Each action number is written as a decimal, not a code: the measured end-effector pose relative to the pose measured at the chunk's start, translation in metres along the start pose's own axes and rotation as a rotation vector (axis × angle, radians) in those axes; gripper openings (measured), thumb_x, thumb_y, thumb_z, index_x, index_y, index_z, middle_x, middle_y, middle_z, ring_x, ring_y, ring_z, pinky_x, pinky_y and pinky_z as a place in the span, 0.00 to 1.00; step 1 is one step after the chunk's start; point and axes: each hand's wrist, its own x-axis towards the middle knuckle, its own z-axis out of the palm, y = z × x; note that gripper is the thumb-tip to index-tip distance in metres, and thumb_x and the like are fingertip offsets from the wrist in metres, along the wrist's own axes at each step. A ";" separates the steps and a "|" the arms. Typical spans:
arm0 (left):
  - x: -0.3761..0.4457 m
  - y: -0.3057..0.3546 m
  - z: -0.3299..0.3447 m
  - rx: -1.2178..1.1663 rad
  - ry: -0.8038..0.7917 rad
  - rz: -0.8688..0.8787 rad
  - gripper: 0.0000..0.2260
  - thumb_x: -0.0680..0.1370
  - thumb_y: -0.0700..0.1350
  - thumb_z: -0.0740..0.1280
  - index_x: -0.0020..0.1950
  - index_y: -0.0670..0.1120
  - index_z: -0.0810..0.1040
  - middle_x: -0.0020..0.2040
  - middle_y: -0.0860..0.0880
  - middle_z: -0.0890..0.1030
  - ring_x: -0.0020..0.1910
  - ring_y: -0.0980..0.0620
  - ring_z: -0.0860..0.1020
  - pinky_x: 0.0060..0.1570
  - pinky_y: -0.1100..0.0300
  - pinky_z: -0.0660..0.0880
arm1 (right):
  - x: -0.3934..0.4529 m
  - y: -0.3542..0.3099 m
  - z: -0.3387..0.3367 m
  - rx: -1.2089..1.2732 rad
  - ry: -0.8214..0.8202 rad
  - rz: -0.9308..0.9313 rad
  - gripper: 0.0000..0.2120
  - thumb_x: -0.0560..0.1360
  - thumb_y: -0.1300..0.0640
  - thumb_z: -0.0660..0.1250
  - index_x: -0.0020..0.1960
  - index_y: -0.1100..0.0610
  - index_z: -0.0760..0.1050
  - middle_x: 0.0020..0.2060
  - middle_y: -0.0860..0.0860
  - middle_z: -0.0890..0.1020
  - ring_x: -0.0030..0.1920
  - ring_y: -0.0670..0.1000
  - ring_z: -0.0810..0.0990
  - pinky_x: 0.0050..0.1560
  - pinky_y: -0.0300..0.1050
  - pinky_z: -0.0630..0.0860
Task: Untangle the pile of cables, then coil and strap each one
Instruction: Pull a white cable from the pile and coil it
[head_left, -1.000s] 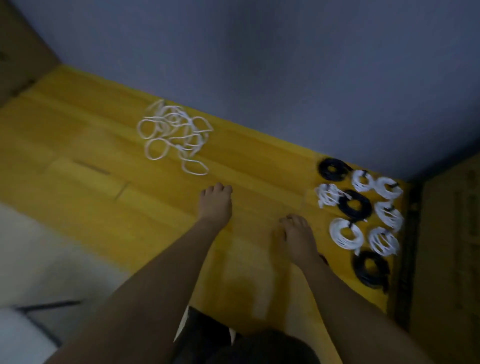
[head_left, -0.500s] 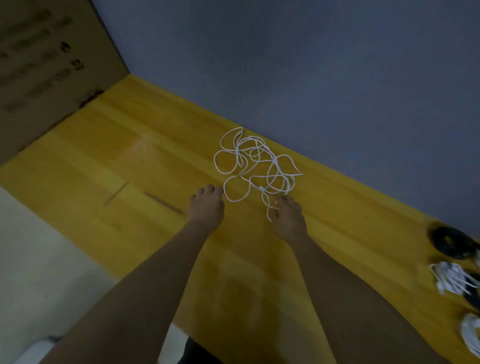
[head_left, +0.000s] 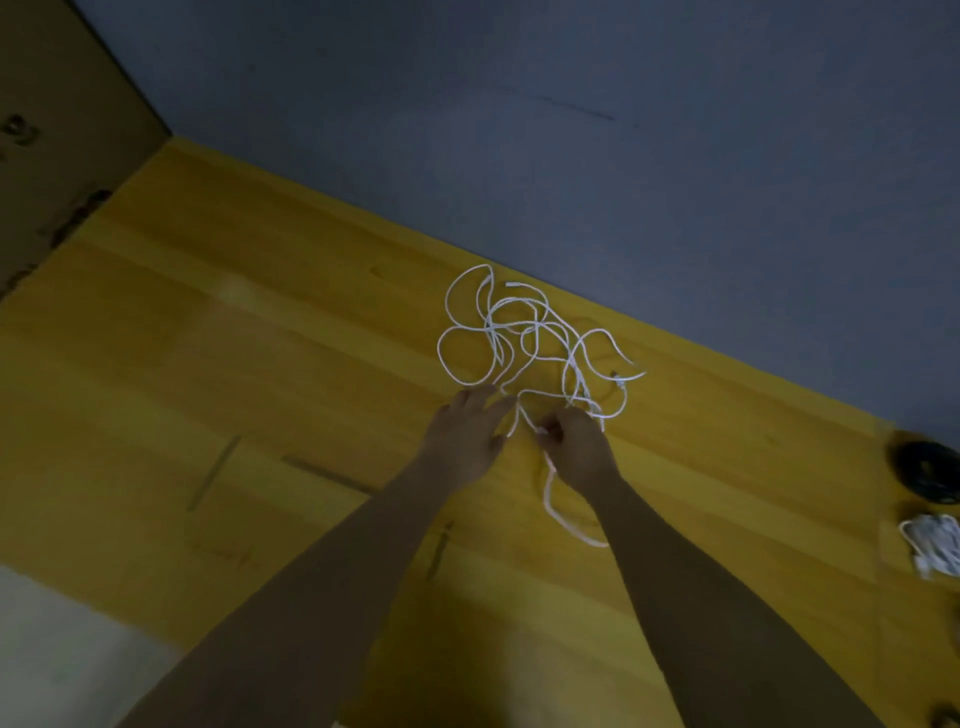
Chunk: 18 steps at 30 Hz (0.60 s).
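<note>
A tangle of thin white cable (head_left: 524, 338) lies on the yellow wooden table (head_left: 260, 364), near the grey wall. My right hand (head_left: 576, 452) pinches a strand at the tangle's near edge, and a loop of that cable (head_left: 566, 519) trails back beside my right wrist. My left hand (head_left: 465, 439) lies flat with straight fingers, its fingertips touching the near edge of the tangle.
At the right edge sit a coiled black cable (head_left: 927, 478) and a bundled white cable (head_left: 935, 545). A cardboard box (head_left: 57, 130) stands at the far left. The grey wall (head_left: 571, 130) runs behind the table. A pale floor (head_left: 57, 654) shows at lower left.
The view swung left from the finished coils to the white tangle. Both hands reached forward to its near edge; my right hand took hold of a strand and drew a loop back.
</note>
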 end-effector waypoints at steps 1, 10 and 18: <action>-0.003 0.003 0.002 0.006 -0.011 0.033 0.24 0.80 0.52 0.61 0.75 0.53 0.60 0.76 0.49 0.58 0.73 0.45 0.59 0.65 0.49 0.65 | -0.007 -0.007 0.000 0.062 0.023 -0.015 0.08 0.72 0.61 0.71 0.48 0.63 0.78 0.42 0.58 0.79 0.45 0.58 0.78 0.45 0.46 0.69; -0.039 -0.009 -0.036 -0.051 0.163 -0.111 0.13 0.82 0.49 0.60 0.64 0.48 0.75 0.72 0.48 0.66 0.71 0.46 0.64 0.65 0.51 0.67 | -0.058 -0.063 -0.050 0.883 0.395 0.038 0.05 0.72 0.65 0.72 0.46 0.62 0.77 0.34 0.56 0.80 0.36 0.52 0.79 0.44 0.51 0.76; -0.078 0.054 -0.129 -0.583 0.283 0.301 0.06 0.78 0.43 0.68 0.50 0.43 0.82 0.44 0.47 0.82 0.42 0.51 0.78 0.44 0.55 0.74 | -0.094 -0.130 -0.120 1.095 0.331 -0.217 0.07 0.73 0.68 0.69 0.46 0.59 0.73 0.28 0.50 0.79 0.28 0.47 0.79 0.35 0.38 0.78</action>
